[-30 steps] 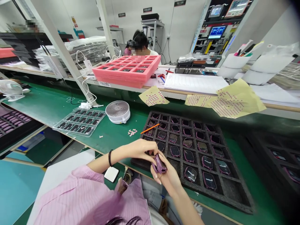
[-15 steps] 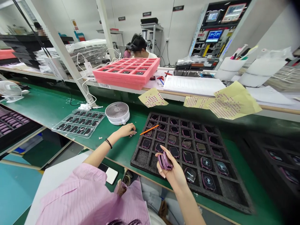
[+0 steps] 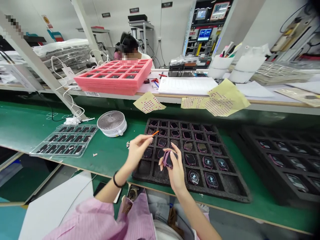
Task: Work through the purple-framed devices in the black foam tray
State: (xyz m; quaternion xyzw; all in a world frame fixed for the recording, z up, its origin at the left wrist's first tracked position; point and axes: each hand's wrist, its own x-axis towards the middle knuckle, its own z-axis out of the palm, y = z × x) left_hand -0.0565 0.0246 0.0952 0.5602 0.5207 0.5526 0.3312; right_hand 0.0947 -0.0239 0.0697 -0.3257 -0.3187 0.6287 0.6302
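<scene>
Right hand (image 3: 175, 166) holds a purple watch case (image 3: 168, 159) upright, fingers curled and pressed on its sides, thumb on the near edge; the case sits over the near-left part of the black foam tray (image 3: 232, 193), at 6 o'clock of the view centre. Left hand (image 3: 136, 151) is just at 9 o'clock of the case, thumb and forefinger pinched together on something too small to make out, other fingers loosely folded; black band on that wrist. An orange stick (image 3: 155, 133) lies at 1 o'clock of the left hand, on the tray's far-left cells (can't tell if the fingertips touch it). Tray cells mostly hold more purple-rimmed cases, near-left cells bare. At 9 o'clock of the tray: small white round fan (image 3: 111, 123) on the green bench (image 3: 25, 123), and further at 9 o'clock a clear blister tray (image 3: 65, 144) of dark parts. A few tiny loose bits (image 3: 128, 144) lie on the mat between fan and left hand. At 12 o'clock, on the raised shelf: pink foam tray (image 3: 115, 78), yellow sticker sheets (image 3: 225, 98) hanging over the edge, and a co-worker (image 3: 130, 46) seated behind. A second black tray (image 3: 282, 156) sits at 3 o'clock, blurred.
</scene>
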